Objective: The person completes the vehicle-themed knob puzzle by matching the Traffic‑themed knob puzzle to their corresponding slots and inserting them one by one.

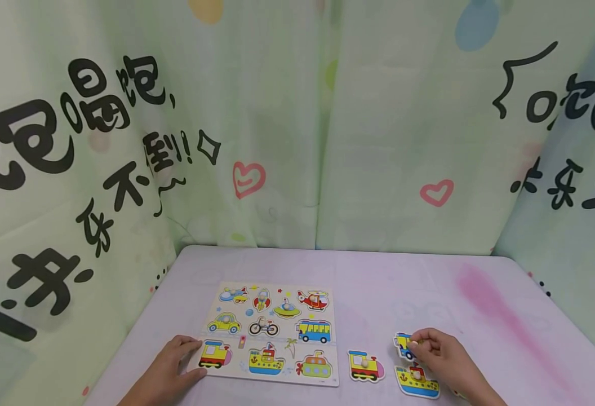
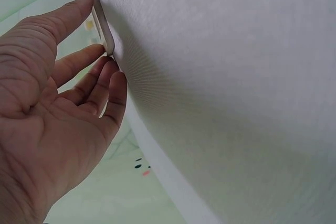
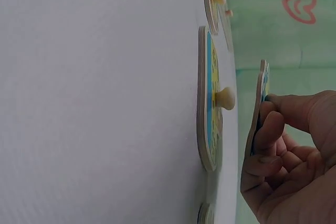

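Note:
A white puzzle board (image 1: 272, 382) with pictures of vehicles lies on the table. My left hand (image 1: 173, 366) holds its near left corner, thumb on the front edge and index finger on the left side. In the left wrist view that hand (image 2: 58, 98) touches the board's edge (image 2: 102, 24). My right hand (image 1: 442, 358) pinches a yellow and blue bus puzzle piece (image 1: 403, 344), tilted up off the table. Below it lies a ship piece (image 1: 419, 389), its wooden knob (image 3: 226, 98) clear in the right wrist view. A train piece (image 1: 364, 366) lies between board and hand.
Another piece (image 1: 458, 394) shows partly from under the right wrist. The table (image 1: 378, 282) has a pink smear (image 1: 500, 316) on its right side. A printed curtain (image 1: 297, 113) stands behind and on both sides.

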Demonstrator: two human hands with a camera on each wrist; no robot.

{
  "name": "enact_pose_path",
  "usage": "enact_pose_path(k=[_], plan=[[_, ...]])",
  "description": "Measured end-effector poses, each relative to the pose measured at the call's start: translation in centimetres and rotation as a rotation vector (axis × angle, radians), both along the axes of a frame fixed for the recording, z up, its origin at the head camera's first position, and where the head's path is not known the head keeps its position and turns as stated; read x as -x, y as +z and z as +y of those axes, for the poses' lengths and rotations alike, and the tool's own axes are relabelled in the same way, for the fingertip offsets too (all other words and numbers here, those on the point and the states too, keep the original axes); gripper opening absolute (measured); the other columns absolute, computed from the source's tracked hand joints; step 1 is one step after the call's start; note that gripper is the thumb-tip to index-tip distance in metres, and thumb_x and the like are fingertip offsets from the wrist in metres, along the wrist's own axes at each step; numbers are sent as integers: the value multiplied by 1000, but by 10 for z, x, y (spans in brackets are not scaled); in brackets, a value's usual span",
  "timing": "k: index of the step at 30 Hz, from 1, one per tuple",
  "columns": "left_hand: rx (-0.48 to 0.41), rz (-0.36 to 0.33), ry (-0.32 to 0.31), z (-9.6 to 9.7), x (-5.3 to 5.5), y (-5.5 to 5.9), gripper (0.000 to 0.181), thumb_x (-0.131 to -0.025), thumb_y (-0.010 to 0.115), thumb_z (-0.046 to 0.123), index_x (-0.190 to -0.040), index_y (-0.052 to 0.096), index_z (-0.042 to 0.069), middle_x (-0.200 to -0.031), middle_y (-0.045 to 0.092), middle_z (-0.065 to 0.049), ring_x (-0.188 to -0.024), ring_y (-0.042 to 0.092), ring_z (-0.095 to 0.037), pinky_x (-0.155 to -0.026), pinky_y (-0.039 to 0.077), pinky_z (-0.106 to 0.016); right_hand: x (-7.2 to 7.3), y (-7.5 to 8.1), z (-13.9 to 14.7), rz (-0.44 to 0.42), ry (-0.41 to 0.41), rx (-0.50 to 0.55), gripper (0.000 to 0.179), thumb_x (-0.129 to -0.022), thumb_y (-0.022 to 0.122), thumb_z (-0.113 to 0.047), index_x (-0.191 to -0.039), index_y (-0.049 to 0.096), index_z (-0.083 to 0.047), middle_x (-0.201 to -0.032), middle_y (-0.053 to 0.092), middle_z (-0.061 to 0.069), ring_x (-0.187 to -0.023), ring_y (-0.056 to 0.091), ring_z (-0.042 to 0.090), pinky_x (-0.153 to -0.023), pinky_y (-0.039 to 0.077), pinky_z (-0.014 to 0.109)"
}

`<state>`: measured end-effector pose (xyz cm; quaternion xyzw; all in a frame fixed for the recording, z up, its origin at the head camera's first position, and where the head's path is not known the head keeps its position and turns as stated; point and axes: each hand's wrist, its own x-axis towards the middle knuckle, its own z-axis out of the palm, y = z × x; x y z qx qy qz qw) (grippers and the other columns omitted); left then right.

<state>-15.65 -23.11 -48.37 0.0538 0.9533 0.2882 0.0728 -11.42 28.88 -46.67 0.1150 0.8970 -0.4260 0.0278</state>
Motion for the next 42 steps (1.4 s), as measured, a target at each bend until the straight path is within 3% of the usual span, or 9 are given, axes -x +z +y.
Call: enact_pose_path(k=[13, 21, 35, 42], plan=[[3, 5, -12, -1, 1, 0, 63, -78, 89, 29, -131, 67, 1, -124, 58, -6, -117, 55, -25, -106, 48, -55, 1, 7, -25, 29, 43, 81, 22, -97, 70, -15, -112, 62, 1, -74, 57, 3, -59, 51, 16, -49, 45, 24], [1, 11, -14, -1, 0, 1, 63, -79, 89, 29, -130, 67, 1, -124, 58, -5, -117, 55, -25, -107, 48, -54, 6, 8, -43, 71, 112, 108, 21, -97, 71, -15, -108, 64, 1, -74, 57, 3, -70, 57, 16, -62, 49, 23], [-6, 4, -15, -1, 1, 0, 64, -79, 88, 31, -131, 66, 1, -126, 58, -6, -117, 55, -25, -106, 48, -55, 14, 6, -74, 82, 126, 114, 19, -95, 74, -14, -105, 65, -1, -73, 59, 2, -66, 54, 17, -53, 45, 22], [0, -9, -3, 0, 0, 1, 65, -78, 89, 30, -131, 66, 0, -125, 59, -7, -117, 55, -27, -106, 48, -56, 18, 8, -85, 86, 180, 92, 18, -93, 76, -14, -102, 65, -1, -73, 58, 2, -65, 52, 16, -53, 43, 22]])
